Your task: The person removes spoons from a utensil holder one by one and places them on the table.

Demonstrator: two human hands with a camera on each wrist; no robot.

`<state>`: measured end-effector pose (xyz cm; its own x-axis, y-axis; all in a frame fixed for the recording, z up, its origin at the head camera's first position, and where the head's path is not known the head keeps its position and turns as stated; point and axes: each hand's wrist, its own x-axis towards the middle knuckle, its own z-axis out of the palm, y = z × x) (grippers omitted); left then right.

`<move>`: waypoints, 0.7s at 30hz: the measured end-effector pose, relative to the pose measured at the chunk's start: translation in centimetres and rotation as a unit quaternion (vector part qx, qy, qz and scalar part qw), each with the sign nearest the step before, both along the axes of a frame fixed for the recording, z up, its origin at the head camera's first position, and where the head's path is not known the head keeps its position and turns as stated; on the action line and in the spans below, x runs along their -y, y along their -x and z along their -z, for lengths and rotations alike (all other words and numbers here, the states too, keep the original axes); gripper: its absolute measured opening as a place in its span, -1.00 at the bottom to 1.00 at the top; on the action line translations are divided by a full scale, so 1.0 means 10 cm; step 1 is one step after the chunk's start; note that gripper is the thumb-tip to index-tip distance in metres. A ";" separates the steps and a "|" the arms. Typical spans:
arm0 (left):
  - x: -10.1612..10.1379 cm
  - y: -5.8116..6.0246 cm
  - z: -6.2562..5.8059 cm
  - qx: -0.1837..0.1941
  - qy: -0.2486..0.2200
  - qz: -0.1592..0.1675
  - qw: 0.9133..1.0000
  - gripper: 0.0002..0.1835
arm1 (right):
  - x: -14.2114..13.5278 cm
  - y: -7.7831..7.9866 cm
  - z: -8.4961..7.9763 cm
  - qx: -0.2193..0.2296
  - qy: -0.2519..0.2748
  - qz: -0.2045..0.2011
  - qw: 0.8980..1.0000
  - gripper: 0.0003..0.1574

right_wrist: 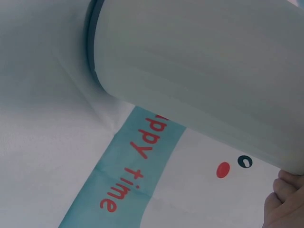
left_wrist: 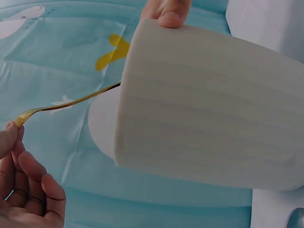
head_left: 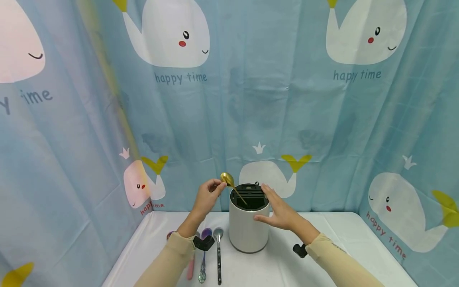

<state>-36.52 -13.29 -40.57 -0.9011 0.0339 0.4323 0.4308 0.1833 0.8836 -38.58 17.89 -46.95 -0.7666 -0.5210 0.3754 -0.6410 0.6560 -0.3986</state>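
In the head view my left hand (head_left: 208, 196) pinches a gold spoon (head_left: 227, 179) by its bowl end, between thumb and fingertips. Its thin handle slants down into the dark slotted opening of a white cylindrical utensil holder (head_left: 249, 231). The left wrist view shows the same spoon (left_wrist: 71, 102) running from my fingertips past the holder's rim, its far end hidden inside. My right hand (head_left: 281, 211) rests on the holder's right side, fingers at the top rim and thumb across the front. At the right wrist view's edge, those fingers (right_wrist: 283, 190) touch the holder wall.
Left of the holder, several spoons lie on the white table (head_left: 287, 271): one with a black handle (head_left: 219, 255), one with a purple bowl (head_left: 206, 233), and one with a pink handle (head_left: 191, 268), partly behind my left sleeve. A blue whale-print curtain (head_left: 265, 103) hangs behind the table.
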 end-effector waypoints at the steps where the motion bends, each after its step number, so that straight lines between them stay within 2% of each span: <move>1: 0.02 -0.01 -0.01 0.002 -0.006 -0.001 1.000 -0.74 | 0.00 0.00 0.00 0.000 0.000 0.000 1.000 0.51; 8: 0.14 -0.07 -0.09 0.007 -0.014 -0.010 1.000 -0.78 | 0.01 -0.01 -0.01 0.003 -0.001 0.000 1.000 0.51; 21: 0.42 -0.11 -0.13 0.007 -0.031 -0.007 0.999 -0.76 | 0.02 -0.05 -0.03 0.007 0.002 0.003 1.000 0.53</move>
